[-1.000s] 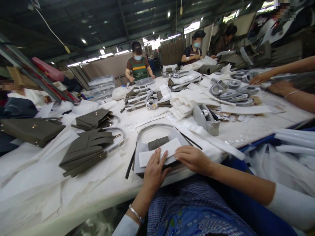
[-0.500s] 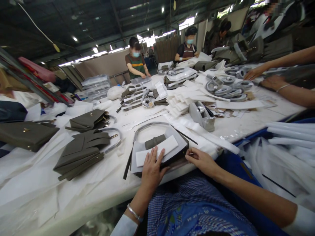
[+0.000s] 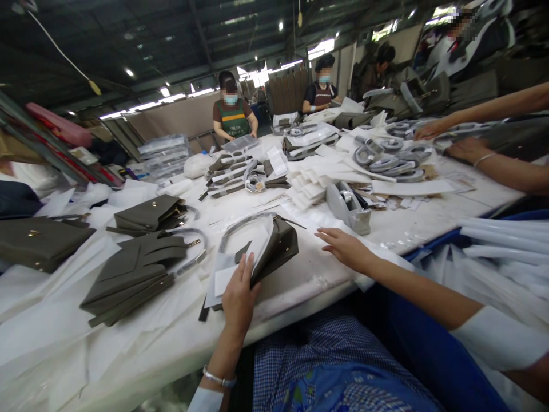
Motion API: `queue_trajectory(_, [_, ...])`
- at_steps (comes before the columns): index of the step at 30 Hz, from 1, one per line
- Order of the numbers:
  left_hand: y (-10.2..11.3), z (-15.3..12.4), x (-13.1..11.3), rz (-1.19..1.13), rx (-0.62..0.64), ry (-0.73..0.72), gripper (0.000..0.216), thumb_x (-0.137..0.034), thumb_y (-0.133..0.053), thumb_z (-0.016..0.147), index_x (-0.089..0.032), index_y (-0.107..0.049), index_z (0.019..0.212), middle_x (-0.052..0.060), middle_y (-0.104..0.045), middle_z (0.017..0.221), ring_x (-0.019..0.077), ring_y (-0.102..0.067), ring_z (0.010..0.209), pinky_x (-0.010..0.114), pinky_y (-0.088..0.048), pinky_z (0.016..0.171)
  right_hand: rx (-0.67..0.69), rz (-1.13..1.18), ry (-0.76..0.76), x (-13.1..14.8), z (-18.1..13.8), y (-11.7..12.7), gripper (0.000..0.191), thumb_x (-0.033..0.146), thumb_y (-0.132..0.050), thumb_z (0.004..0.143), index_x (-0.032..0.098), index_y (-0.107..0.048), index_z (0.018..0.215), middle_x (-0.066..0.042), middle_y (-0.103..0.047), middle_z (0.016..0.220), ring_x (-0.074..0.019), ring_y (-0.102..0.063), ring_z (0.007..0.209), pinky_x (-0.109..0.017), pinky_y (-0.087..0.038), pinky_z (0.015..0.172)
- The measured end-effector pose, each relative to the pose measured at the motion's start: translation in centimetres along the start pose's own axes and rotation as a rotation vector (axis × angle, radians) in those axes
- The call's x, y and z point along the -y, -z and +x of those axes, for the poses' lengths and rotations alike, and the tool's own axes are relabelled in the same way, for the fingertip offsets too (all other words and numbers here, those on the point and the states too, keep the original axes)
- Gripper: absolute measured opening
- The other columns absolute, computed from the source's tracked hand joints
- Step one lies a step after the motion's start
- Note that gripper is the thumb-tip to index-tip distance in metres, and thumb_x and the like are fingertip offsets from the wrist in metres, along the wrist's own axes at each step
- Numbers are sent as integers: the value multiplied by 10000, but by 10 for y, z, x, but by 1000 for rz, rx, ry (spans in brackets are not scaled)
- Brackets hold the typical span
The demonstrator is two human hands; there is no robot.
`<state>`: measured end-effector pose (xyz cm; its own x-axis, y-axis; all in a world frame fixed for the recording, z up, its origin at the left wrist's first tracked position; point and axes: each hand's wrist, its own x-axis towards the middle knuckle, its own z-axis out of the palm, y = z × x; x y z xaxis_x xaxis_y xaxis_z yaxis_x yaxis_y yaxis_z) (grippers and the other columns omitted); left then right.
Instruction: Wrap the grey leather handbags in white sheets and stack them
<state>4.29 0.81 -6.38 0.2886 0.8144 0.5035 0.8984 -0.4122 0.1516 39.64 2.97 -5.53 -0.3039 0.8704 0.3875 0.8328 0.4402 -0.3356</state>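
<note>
An olive handbag [image 3: 274, 249] with white paper over its front stands tilted up on the white table [image 3: 300, 280] close to me. My left hand [image 3: 238, 294] grips the bag's near edge, fingers curled over the paper. My right hand [image 3: 343, 247] is off the bag, stretched out to its right with fingers apart, low over the tabletop. A wrapped curved handle [image 3: 240, 226] arcs behind the bag.
Several finished olive bags [image 3: 137, 269] lie to the left. A grey tape dispenser [image 3: 347, 209], stacks of white paper pieces [image 3: 313, 180] and wrapped handles [image 3: 390, 163] fill the middle. Other people work at the far end, and one person's arms [image 3: 493, 163] reach in from the right.
The bag was lying flat under both hands; now the left hand has tipped it up on edge and moved it left, and the right hand has let go and reached out to the right.
</note>
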Motion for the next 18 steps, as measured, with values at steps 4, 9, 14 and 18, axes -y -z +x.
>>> queue_trajectory(4, [4,7,2,-31,2,73,909,-80,-690,824,-322,-217,1561,76,-486,1505,278,-580,1274,377,-564,956,139,-151,76,-30,20,-11,260,180,-653,852,160,-721,1102,-143,-692,1228,-298,-623,1145,-466,-487,991])
queue_trajectory(9, [2,7,2,-43,-11,52,906,-47,-692,805,-307,-253,1553,86,-490,1501,279,-576,1279,380,-556,972,121,-139,69,-27,32,-9,205,213,-570,929,183,-773,915,-93,-765,992,-251,-687,980,-387,-513,899])
queue_trajectory(14, [3,10,1,-73,-20,103,913,-66,-683,815,-333,-227,1559,62,-483,1509,280,-580,1274,386,-563,965,97,-45,76,7,25,3,273,312,-511,980,237,-770,1022,-51,-761,1076,-235,-692,1014,-366,-516,912])
queue_trajectory(18, [6,13,-1,-99,-11,134,902,-73,-666,828,-343,-213,1560,60,-468,1520,282,-566,1290,403,-567,959,254,121,80,34,14,-1,366,467,-488,984,248,-746,1122,-49,-747,1137,-244,-695,1043,-376,-536,929])
